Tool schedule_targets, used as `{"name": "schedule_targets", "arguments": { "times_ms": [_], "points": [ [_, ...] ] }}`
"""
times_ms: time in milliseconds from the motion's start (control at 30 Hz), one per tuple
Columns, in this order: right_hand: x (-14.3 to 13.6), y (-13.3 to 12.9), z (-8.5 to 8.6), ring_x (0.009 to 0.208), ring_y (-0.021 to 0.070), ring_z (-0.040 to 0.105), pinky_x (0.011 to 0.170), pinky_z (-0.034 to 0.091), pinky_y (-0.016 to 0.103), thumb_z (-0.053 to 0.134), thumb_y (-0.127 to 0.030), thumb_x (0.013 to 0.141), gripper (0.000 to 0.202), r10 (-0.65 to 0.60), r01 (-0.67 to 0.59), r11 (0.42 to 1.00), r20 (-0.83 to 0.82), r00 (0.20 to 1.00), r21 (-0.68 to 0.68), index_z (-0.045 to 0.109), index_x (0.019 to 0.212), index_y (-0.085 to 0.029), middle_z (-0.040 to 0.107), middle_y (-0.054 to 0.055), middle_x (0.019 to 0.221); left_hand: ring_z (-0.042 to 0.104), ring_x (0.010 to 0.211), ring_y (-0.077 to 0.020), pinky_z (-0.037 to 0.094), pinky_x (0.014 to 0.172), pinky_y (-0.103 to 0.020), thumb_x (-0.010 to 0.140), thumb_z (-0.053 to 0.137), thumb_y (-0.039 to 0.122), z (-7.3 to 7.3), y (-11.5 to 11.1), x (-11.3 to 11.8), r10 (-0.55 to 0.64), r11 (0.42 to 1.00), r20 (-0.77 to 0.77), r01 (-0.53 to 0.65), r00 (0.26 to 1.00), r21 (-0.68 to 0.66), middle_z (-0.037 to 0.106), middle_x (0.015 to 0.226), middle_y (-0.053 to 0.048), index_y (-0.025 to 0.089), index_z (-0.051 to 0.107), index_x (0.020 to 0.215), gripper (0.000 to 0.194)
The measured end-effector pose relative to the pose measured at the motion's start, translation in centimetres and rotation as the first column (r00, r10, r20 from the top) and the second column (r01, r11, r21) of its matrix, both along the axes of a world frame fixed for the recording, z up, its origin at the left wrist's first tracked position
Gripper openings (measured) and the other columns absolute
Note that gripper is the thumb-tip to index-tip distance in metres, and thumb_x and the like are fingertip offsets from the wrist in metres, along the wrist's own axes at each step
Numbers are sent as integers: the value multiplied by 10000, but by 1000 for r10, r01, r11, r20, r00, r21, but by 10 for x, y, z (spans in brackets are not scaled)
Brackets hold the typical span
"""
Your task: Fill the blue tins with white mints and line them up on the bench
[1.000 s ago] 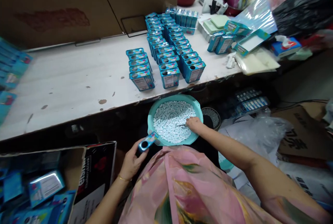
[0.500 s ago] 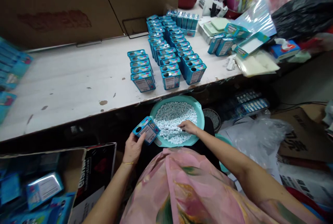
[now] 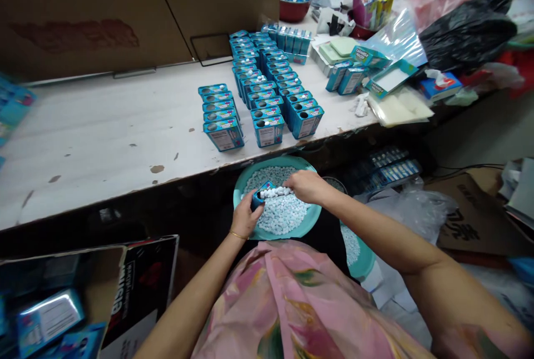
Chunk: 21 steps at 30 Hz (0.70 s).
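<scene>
Head view — left hand fingers pinching blue tin; right hand fingers bunched beside white pellets — hold unclear.

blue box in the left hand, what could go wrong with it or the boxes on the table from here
Pellets may spill: the white pellets are heaped between the right hand and the opening of the blue box, though the basin below would probably catch most.

A bump could topple a box: the front boxes stand near the edge of the table.
</scene>
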State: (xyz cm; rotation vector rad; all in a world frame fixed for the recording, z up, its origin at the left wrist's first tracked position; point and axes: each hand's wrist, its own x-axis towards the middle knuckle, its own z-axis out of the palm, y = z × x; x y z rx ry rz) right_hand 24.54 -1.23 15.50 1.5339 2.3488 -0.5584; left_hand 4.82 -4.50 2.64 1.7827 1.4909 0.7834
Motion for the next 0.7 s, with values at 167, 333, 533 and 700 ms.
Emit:
{"name": "schedule_targets", "arguments": {
  "times_ms": [167, 333, 533, 700],
  "points": [
    [-28, -2, 14, 899, 211, 582, 735, 423, 283, 399, -130, 776, 295, 89, -104, 987, 124, 988, 119, 630, 960, -122, 640, 164, 903, 532, 993, -191, 410, 890, -341, 697, 507, 247, -6, -3, 1, -33, 999, -62, 35, 998, 35, 569, 1083, -61, 180, 486, 1122, 431],
    [-41, -4, 19, 884, 214, 589, 716, 435, 290, 372, -129, 793, 288, 158, -176, 973, 122, 980, 149, 623, 932, -99, 638, 176, 882, 523, 1015, -202, 406, 892, -347, 696, 503, 236, -11, -4, 1, -43, 998, -68, 46, 997, 31, 558, 1100, -84, 158, 474, 1131, 443],
    [2, -3, 9, 864, 199, 581, 713, 417, 268, 384, -105, 768, 288, 30, -41, 994, 103, 994, 105, 623, 918, -159, 629, 116, 905, 559, 945, -184, 425, 849, -307, 721, 498, 310, -15, -4, -12, 3, 1000, 20, -3, 1000, 18, 589, 1036, -65, 158, 474, 1113, 421],
    [24, -3, -74, 929, 180, 535, 736, 391, 254, 332, -73, 781, 392, -154, 152, 988, 56, 987, 34, 562, 1058, -229, 575, 75, 1038, 583, 852, -179, 447, 792, -302, 715, 510, 392, -16, -7, -25, 166, 986, 90, -168, 982, 17, 617, 936, -56, 142, 469, 1111, 471]
  ]
}}
